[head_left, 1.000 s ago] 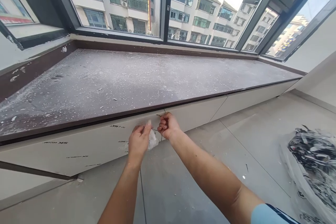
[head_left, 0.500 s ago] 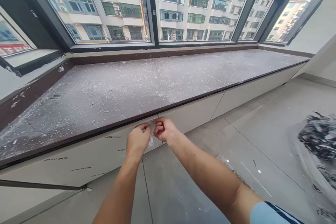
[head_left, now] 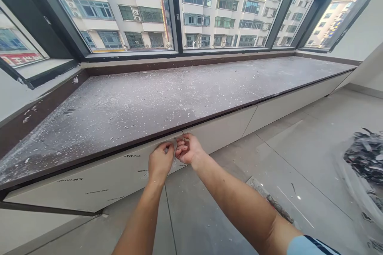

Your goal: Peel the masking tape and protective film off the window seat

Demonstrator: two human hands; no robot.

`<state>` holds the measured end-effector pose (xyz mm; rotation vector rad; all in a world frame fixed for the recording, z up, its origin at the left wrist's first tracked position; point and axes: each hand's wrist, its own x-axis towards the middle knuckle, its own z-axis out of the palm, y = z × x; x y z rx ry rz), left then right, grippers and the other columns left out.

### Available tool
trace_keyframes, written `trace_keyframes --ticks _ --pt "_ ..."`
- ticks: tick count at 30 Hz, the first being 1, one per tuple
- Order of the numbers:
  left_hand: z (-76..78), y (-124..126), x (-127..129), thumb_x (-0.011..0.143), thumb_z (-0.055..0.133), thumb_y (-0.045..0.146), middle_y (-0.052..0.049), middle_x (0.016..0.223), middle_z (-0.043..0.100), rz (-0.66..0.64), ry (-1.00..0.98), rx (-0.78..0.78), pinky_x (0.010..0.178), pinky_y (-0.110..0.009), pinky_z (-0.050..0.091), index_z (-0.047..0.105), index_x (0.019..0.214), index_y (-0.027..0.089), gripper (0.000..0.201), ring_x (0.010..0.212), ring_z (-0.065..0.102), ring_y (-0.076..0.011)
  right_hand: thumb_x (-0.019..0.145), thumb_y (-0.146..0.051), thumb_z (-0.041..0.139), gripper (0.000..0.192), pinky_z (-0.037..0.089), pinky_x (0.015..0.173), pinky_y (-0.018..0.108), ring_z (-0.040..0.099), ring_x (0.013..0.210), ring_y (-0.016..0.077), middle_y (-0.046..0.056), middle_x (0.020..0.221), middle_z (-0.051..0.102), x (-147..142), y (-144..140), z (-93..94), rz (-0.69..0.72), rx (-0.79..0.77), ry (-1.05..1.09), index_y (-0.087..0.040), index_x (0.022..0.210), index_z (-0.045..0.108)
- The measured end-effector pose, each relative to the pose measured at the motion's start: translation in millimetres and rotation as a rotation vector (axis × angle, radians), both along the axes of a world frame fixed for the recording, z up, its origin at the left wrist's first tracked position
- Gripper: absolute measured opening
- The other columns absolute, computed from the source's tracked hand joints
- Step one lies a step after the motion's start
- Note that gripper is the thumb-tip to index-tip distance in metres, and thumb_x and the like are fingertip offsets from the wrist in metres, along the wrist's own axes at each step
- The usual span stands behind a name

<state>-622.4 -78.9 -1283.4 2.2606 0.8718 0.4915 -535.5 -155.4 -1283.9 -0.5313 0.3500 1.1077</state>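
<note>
My left hand (head_left: 160, 161) and my right hand (head_left: 187, 149) are close together at the upper edge of a white front panel (head_left: 98, 175) under the dark stone sill (head_left: 149, 95). The panel carries a printed protective film. My left hand pinches a small loose piece of clear film (head_left: 172, 162) at the panel's corner. My right hand has its fingers curled and pinched at the panel's top edge, just under the sill lip. What the right fingers grip is too small to tell.
The sill is dusty and strewn with white flecks. Further white panels (head_left: 284, 105) run to the right under the sill. A clear bag of dark scrap (head_left: 363, 163) lies on the grey floor at the right. A thin tool (head_left: 277, 207) lies on the floor by my right arm.
Both hands have risen from the panel face to its top edge under the sill lip and moved closer together. The film piece in my left hand is now mostly hidden.
</note>
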Motion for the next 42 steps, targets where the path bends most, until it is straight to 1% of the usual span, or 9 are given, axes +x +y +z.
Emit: trace_keyframes --ticks 9,15,19,23,27,29,32,36,42 --pt "-2.3 0.3 -0.3 0.074 0.043 0.038 -0.005 0.089 0.067 -0.01 -0.01 -0.004 0.073 -0.03 0.042 0.065 0.085 0.025 0.028 0.084 0.059 -0.0208 0.066 -0.012 0.042 0.006 0.02 0.032 0.015 0.014 0.029 0.0017 -0.013 0.037 0.021 -0.8 12.2 1.3 -0.081 -0.162 -0.019 -0.017 0.062 0.041" --pt "-3.3 0.2 -2.0 0.078 0.033 0.052 -0.006 0.088 0.067 -0.052 -0.028 0.029 0.071 -0.03 0.042 0.065 0.092 0.023 0.045 0.083 0.059 -0.0211 0.063 -0.015 0.043 0.007 0.02 0.033 0.018 0.013 0.03 0.0034 -0.011 0.033 0.026 -8.7 10.3 -13.8 -0.089 -0.243 -0.241 -0.017 0.056 0.043" --pt "-0.7 -9.1 8.3 0.076 0.037 0.054 -0.01 0.094 0.066 0.022 0.007 0.012 0.072 -0.032 0.042 0.066 0.093 0.023 0.046 0.087 0.059 -0.0239 0.063 -0.017 0.045 0.015 0.018 0.034 0.019 0.017 0.03 0.004 -0.009 0.034 0.032 -14.6 12.0 -28.5 -0.126 -0.301 -0.42 -0.018 0.049 0.039" --pt "-1.0 -20.0 20.2 0.075 0.04 0.049 -0.013 0.092 0.066 0.11 0.007 -0.033 0.068 -0.036 0.043 0.067 0.092 0.021 0.042 0.083 0.059 -0.0268 0.062 -0.019 0.05 0.019 0.015 0.037 0.019 0.022 0.034 0.0038 -0.008 0.037 0.035 -17.3 12.9 -42.3 -0.179 -0.309 -0.462 -0.017 0.048 0.037" --pt "-8.7 -24.3 22.2 0.075 0.043 0.039 -0.011 0.089 0.064 0.197 -0.124 -0.003 0.071 -0.038 0.044 0.068 0.084 0.021 0.032 0.083 0.058 -0.0251 0.062 -0.021 0.051 0.009 0.025 0.042 0.02 0.03 0.038 0.0051 -0.007 0.044 0.041 -13.2 2.8 -45.7 -0.028 -0.233 -0.471 -0.016 0.056 0.048" --pt "-13.6 -24.5 20.8 0.075 0.043 0.037 -0.009 0.087 0.063 0.202 -0.183 0.026 0.074 -0.037 0.044 0.068 0.08 0.021 0.031 0.086 0.056 -0.024 0.066 -0.025 0.047 0.012 0.028 0.044 0.021 0.032 0.039 0.0059 -0.007 0.046 0.043 -8.0 -2.5 -42.9 0.042 -0.206 -0.449 -0.016 0.061 0.053" --pt "-20.2 -22.5 17.7 0.076 0.042 0.037 -0.008 0.084 0.061 0.153 -0.23 0.063 0.078 -0.035 0.043 0.067 0.078 0.019 0.031 0.088 0.055 -0.0223 0.068 -0.027 0.047 0.016 0.027 0.044 0.021 0.03 0.037 0.0054 -0.007 0.044 0.041 0.2 -4.2 -38.2 0.048 -0.234 -0.417 -0.014 0.063 0.055" --pt "-27.5 -14.2 11.3 0.077 0.042 0.038 -0.006 0.082 0.061 0.039 -0.23 0.121 0.078 -0.033 0.042 0.067 0.078 0.019 0.032 0.087 0.053 -0.0211 0.064 -0.016 0.051 0.005 0.023 0.042 0.02 0.023 0.035 0.0039 -0.009 0.04 0.035 1.4 2.1 -38.8 -0.022 -0.244 -0.378 -0.015 0.059 0.051" --pt "-30.6 -1.1 2.9 0.08 0.039 0.043 -0.008 0.08 0.063 -0.119 -0.177 0.393 0.082 -0.036 0.038 0.064 0.075 0.017 0.037 0.082 0.052 -0.0221 0.061 -0.013 0.05 0.013 0.019 0.039 0.02 0.019 0.035 0.0038 -0.009 0.04 0.03 -24.0 11.6 -51.2 -0.209 -0.263 -0.348 -0.017 0.051 0.043"
